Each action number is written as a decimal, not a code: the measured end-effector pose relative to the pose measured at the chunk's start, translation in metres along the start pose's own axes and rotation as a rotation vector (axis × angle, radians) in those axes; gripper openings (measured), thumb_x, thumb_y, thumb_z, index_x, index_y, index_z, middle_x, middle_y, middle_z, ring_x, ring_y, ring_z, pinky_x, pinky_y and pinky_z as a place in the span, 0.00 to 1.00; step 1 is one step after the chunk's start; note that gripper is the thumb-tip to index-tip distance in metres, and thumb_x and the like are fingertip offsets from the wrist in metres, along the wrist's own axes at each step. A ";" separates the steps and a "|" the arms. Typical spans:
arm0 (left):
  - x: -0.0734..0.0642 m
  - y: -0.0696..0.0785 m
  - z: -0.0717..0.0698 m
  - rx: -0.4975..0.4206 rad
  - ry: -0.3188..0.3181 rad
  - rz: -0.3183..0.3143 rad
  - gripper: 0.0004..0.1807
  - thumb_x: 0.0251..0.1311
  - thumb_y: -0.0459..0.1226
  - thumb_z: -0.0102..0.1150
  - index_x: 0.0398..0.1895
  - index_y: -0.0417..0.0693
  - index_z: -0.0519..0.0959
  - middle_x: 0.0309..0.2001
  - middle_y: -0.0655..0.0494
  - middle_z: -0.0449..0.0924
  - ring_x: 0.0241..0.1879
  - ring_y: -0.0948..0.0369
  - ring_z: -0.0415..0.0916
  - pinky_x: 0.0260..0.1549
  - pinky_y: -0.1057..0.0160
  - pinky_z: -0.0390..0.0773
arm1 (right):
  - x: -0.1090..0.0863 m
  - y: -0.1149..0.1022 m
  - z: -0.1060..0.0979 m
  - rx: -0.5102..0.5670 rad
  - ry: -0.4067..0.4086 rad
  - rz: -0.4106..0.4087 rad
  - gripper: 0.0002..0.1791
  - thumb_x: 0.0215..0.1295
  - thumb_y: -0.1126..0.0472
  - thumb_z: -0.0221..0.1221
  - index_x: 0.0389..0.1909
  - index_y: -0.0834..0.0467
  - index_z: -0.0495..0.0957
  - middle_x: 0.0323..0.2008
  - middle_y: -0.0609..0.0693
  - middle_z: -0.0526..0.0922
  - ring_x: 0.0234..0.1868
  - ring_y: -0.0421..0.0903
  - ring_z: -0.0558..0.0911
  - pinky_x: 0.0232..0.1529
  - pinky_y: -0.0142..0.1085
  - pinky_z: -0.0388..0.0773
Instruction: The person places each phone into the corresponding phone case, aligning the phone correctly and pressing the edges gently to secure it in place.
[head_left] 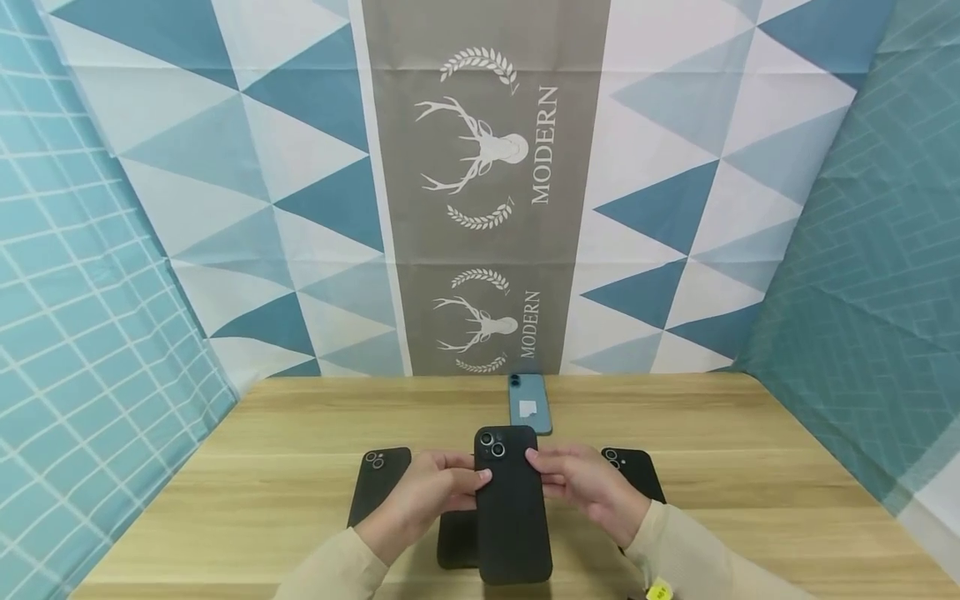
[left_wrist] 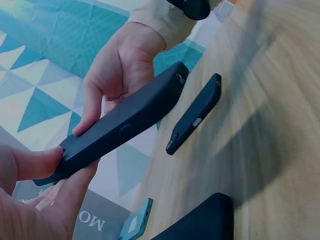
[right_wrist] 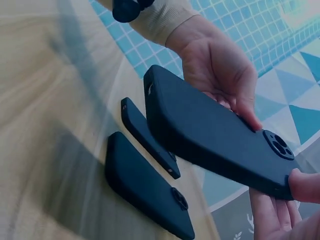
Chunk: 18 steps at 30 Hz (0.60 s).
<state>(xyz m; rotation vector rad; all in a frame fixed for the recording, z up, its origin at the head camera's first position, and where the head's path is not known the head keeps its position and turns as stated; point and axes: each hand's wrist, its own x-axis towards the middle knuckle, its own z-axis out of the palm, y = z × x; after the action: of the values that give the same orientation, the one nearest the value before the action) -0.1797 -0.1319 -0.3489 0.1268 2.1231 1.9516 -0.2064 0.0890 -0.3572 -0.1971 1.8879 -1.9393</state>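
Observation:
A black-cased phone (head_left: 515,525) is held up over the table, its back with two ringed lenses facing me. My left hand (head_left: 442,487) grips its left edge, thumb on the back near the lenses. On the opposite edge my right hand (head_left: 588,487) pinches it near the top, thumb on the back and fingers behind. In the right wrist view the held phone (right_wrist: 210,127) shows a port opening in its bottom end. Partly covered by it, another black phone (head_left: 456,542) lies on the table.
Beyond my left hand lies a black phone (head_left: 378,483), and another black phone (head_left: 637,475) is behind my right wrist. A blue phone (head_left: 531,388) with a white sticker sits at the back of the wooden table (head_left: 300,417), near the patterned cloth wall (head_left: 480,242).

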 end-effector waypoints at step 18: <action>-0.004 0.003 0.004 0.017 0.193 0.040 0.22 0.60 0.38 0.63 0.50 0.27 0.78 0.39 0.41 0.87 0.32 0.61 0.86 0.41 0.59 0.85 | -0.005 0.000 0.008 -0.006 -0.069 -0.005 0.26 0.66 0.54 0.59 0.55 0.72 0.74 0.37 0.43 0.87 0.39 0.36 0.84 0.50 0.34 0.82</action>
<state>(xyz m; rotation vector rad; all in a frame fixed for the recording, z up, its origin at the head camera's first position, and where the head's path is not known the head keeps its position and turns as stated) -0.1751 -0.1286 -0.3454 -0.0178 2.2734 2.0431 -0.1985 0.0832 -0.3554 -0.2674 1.8507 -1.9063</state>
